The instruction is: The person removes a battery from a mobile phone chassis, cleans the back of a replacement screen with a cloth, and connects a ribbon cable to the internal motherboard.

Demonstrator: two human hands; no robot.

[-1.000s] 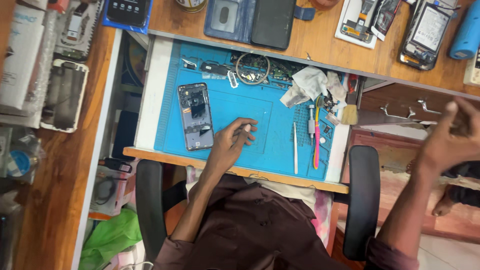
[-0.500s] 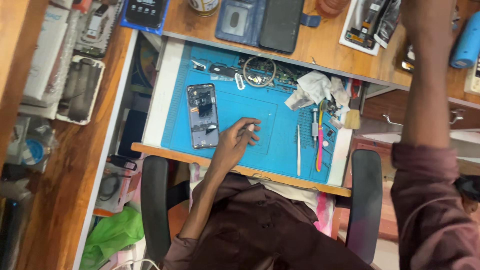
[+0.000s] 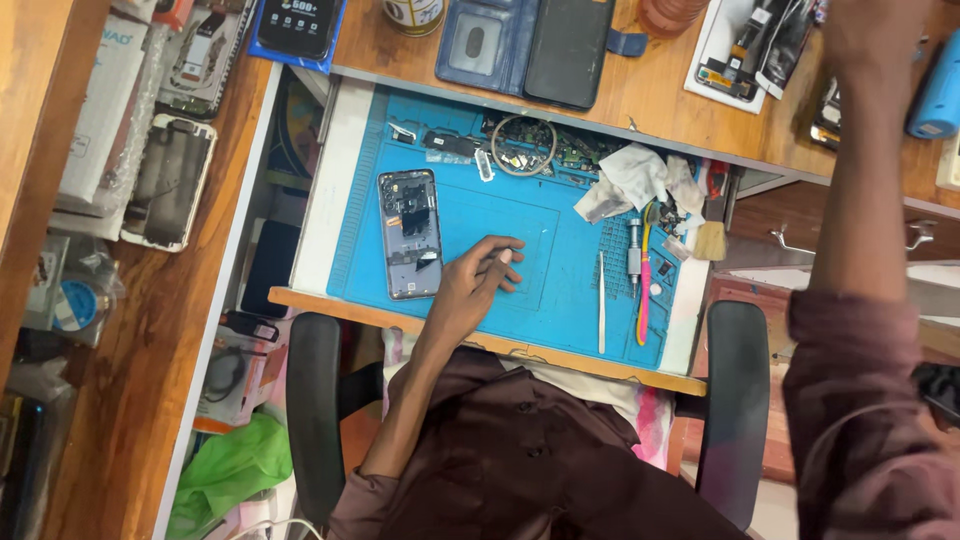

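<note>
Head view | L hand (image 3: 470,290) fingers curled loose, empty, steadying on mat (image 3: 560,290) | phone (image 3: 409,233) just left of fingers, back open for access | R hand (image 3: 865,40) raised over shelf (image 3: 650,75), fingers can't tell

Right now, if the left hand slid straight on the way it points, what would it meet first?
From the left hand: bare blue mat, then probably the crumpled white cloth; exact line unclear.

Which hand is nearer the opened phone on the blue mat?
Left. The left hand rests on the mat just beside the opened phone; the right hand is far off, raised over the desk's far right.
</note>
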